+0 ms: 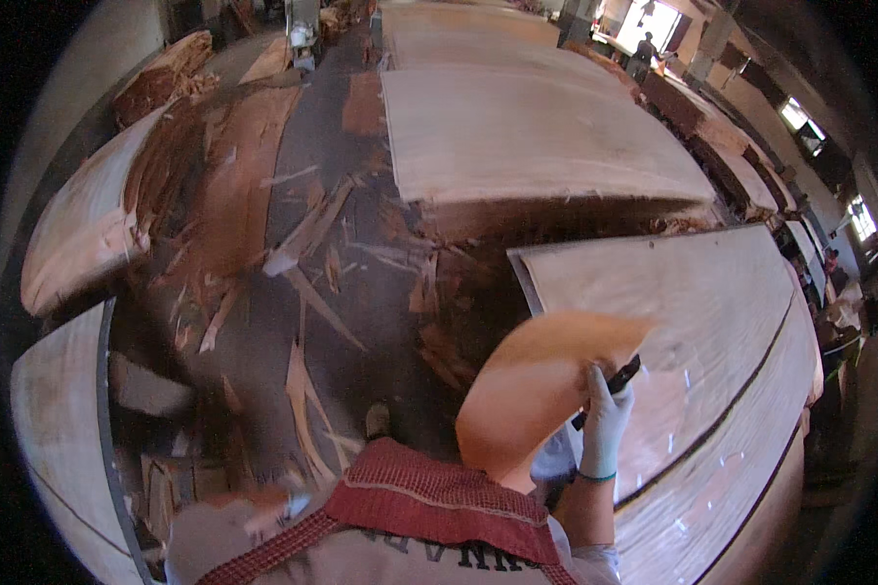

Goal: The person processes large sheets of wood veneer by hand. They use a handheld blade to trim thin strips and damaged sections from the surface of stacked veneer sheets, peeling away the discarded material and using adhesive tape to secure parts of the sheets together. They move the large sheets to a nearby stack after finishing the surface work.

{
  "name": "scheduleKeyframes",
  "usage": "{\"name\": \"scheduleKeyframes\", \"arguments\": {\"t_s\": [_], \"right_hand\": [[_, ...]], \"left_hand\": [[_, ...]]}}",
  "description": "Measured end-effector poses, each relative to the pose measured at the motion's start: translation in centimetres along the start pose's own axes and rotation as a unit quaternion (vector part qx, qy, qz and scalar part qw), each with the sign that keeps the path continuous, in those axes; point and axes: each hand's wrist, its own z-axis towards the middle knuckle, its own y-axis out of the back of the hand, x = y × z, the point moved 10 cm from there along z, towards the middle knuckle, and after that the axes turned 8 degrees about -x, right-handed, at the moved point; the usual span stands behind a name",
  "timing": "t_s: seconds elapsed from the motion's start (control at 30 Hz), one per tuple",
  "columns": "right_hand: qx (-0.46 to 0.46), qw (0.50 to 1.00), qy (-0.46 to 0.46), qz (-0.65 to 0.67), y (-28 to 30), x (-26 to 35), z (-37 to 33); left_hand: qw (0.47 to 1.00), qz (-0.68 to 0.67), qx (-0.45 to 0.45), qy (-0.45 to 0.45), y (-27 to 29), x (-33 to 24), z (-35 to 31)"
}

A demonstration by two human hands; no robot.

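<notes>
- The right hand (605,429), in a white glove, is closed around a black object (623,373); its fingers also touch a thin wood sheet (527,380).
- The curved sheet is raised in front of the person, partly over the near edge of a pale board (673,283).
- The left hand (296,503) is blurred; I cannot tell its state.
- Wood scraps (307,390) litter the dark floor (346,322).
- Ahead stands a large wood stack (537,127).
</notes>
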Motion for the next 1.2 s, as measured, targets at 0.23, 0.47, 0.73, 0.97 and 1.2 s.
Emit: {"name": "scheduleKeyframes", "arguments": {"t_s": [0.23, 0.47, 0.73, 0.97, 1.2], "right_hand": [[-0.056, 0.998, 0.026, 0.027, -14.4, 0.8, 6.4], [-0.032, 0.999, 0.04, 0.019, -24.0, 1.5, 11.5], [-0.042, 0.995, 0.067, 0.063, -27.8, 0.3, 20.1], [-0.087, 0.993, 0.027, 0.08, -26.7, 0.3, 33.1], [-0.296, 0.923, 0.243, 0.027, -18.9, 10.8, 42.7]], "left_hand": [[0.973, -0.139, -0.079, 0.164, 8.5, 16.0, 3.0], [0.961, -0.202, -0.118, 0.144, 17.1, 15.7, 8.6], [0.974, -0.172, -0.102, 0.106, 24.0, 8.6, 18.5], [0.977, -0.139, -0.129, 0.093, 34.1, 0.2, 25.8], [0.98, -0.112, -0.148, 0.071, 44.3, -8.0, 34.0]]}}
